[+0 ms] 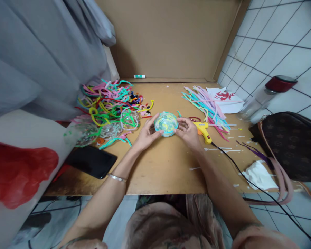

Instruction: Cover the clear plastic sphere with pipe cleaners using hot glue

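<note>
Between both hands I hold a round, shallow, bowl-like piece [166, 123] with teal and yellow swirls and a bright blue rim. My left hand [148, 134] grips its left side, thumb at the near edge and fingers behind. My right hand [188, 133] pinches its right side in the same way. A yellow glue gun [204, 131] lies just right of my right hand, with its black cord [232, 159] trailing to the lower right. Partly hidden behind that hand are scissors with dark red handles [195, 119].
Tangled coloured pipe cleaners [106, 100] and clear round pieces [111, 130] fill the left side, with a black phone [92, 162] nearer. Straight pipe cleaners [207, 105] lie right. A glass bottle [264, 98], brown bag [290, 147] and crumpled tissue [259, 175] line the right edge.
</note>
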Demonstrator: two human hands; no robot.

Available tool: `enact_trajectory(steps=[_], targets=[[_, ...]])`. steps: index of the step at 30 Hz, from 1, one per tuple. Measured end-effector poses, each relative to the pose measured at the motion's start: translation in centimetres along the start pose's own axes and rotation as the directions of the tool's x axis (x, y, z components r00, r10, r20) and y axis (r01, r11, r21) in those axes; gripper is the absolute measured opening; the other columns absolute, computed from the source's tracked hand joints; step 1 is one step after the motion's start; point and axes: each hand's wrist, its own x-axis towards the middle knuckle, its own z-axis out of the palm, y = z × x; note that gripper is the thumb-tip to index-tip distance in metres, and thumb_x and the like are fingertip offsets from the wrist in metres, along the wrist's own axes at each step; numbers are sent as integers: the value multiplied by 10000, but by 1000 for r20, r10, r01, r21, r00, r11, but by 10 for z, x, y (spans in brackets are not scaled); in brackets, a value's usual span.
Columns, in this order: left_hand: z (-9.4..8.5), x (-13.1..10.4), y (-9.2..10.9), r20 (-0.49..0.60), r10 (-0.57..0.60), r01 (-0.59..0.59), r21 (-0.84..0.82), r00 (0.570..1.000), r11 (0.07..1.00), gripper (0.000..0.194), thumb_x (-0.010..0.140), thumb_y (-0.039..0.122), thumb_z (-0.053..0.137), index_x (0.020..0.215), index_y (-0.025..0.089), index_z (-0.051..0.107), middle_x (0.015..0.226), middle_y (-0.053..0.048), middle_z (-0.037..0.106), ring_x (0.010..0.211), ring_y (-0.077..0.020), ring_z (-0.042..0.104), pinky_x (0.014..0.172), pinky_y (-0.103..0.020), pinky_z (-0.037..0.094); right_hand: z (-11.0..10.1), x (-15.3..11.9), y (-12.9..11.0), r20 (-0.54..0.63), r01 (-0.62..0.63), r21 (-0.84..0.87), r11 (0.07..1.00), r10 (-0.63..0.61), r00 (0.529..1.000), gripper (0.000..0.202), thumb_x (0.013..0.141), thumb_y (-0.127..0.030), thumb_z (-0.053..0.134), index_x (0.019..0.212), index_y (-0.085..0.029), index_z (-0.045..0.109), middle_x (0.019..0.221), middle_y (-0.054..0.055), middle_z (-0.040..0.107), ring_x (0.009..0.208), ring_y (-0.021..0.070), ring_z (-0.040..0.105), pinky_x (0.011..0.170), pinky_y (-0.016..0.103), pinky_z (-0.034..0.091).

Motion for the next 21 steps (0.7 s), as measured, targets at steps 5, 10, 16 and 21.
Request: enact_trajectory(steps=[5,10,16,21], targets=[[2,1,-4,-14,37,-37,-35,999,999,1011,689,368,784,1532,268,234,1576,-171,296,1345,-332,472,1043,-483,478,-1,-2,-2,39,71,-93,993,-68,997,433,676,-220,692,1091,-237,570,1148,75,609,1117,217,614,1019,414,511],[0,2,-7,-29,117,-113,97,993,989,861,699,304,745,1472,240,371,1530,-152,354,1394,-329,399,1120,-507,392,0,-4,-1,4,145,-211,967,-148,989,348,695,-178,592,1039,-224,607,1108,74,619,1073,220,626,1010,435,499],[-2,3,-4,6,80,-81,101,997,992,728,720,307,687,1413,258,470,1512,-119,372,1408,-323,372,1144,-512,355,1,-4,1,-13,128,-225,966,-134,991,309,719,-211,595,1027,-235,600,1104,67,632,1032,209,641,935,396,540],[-2,3,-2,21,21,-21,-15,1000,1000,701,787,358,653,1446,258,434,1532,-115,371,1396,-301,400,1142,-494,360,1,-3,4,-14,104,-177,979,-108,994,333,730,-228,592,1064,-230,592,1108,80,649,1023,207,653,913,387,553]])
